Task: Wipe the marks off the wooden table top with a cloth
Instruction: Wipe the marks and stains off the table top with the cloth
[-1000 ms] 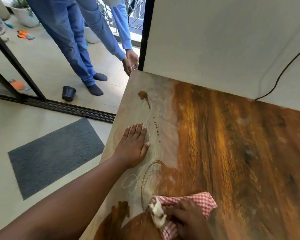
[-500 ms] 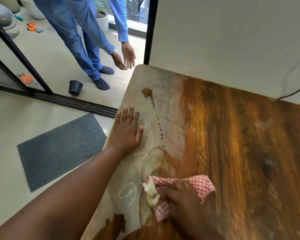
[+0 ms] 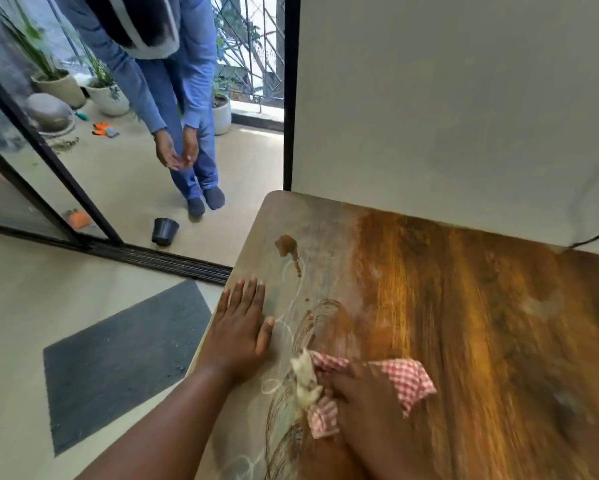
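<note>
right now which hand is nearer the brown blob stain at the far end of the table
Left. The left hand lies flat just short of the brown stain; the right hand grips the checked cloth farther back.

On table point(image 3: 464, 323), near its left edge: left hand point(image 3: 239, 334) flat, cloth point(image 3: 405, 379) just right of it under right hand point(image 3: 367, 400). Spill point(image 3: 286, 244) beyond, toward far corner. On floor left of table: mat point(image 3: 118, 358), pot point(image 3: 165, 231) farther back.

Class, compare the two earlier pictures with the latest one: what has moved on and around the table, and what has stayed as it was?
The bystander in blue stepped back from the table's corner. The right hand keeps hold of the checked cloth at the near scribbles. The left hand stays flat near the edge; the brown spill is untouched.
</note>
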